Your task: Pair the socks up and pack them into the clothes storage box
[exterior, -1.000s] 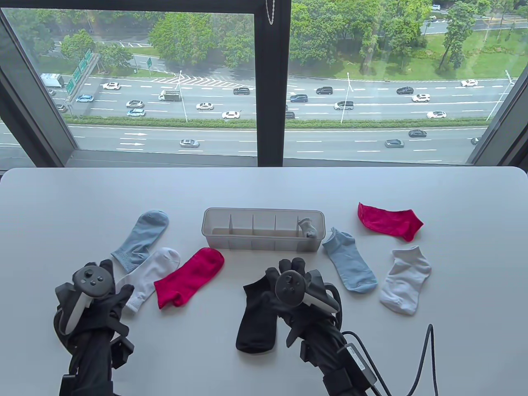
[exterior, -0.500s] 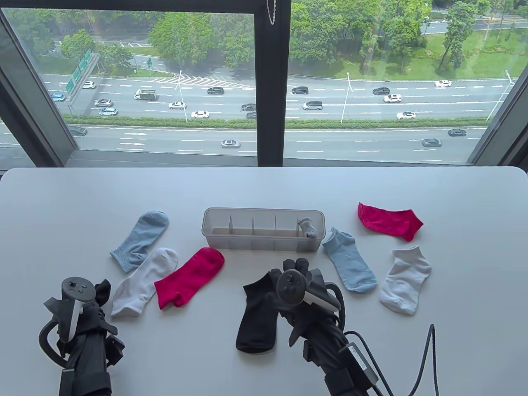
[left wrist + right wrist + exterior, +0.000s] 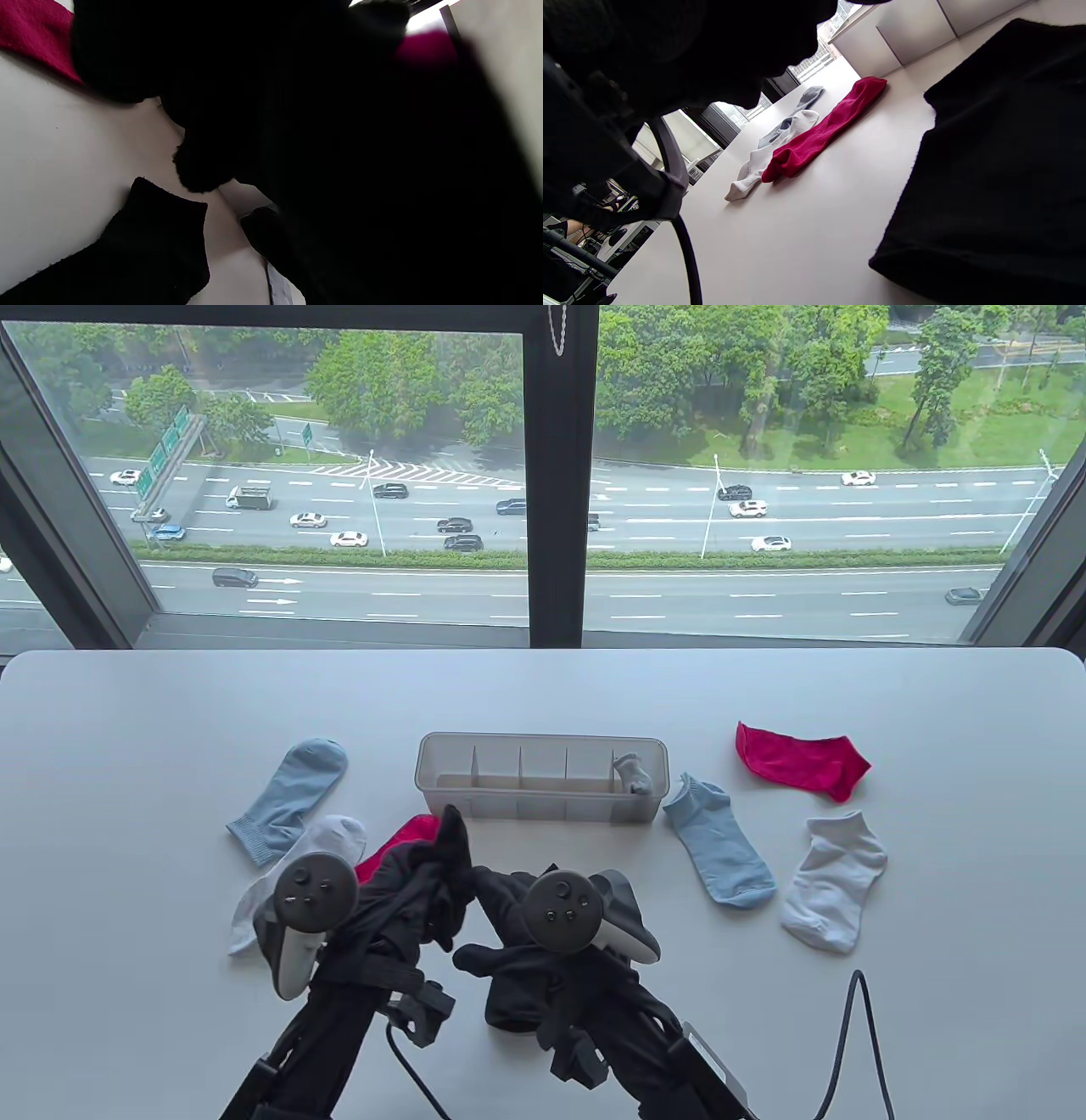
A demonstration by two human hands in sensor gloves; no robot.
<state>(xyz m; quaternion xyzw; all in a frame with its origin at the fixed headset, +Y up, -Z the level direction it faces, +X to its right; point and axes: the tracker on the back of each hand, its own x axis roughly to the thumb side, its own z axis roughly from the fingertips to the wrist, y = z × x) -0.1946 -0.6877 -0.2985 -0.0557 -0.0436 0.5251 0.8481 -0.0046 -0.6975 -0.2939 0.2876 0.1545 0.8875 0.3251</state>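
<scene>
Hands (image 3: 475,899) meet over black sock (image 3: 509,1010) near table's (image 3: 127,729) front edge, grip unclear.

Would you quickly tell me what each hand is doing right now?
Left hand: grips a black sock, lifted off the table.
Right hand: rests on the other black sock; its grip cannot be told.

White table (image 3: 153,746); window (image 3: 339,475) behind, black cable (image 3: 857,1027) right.
</scene>
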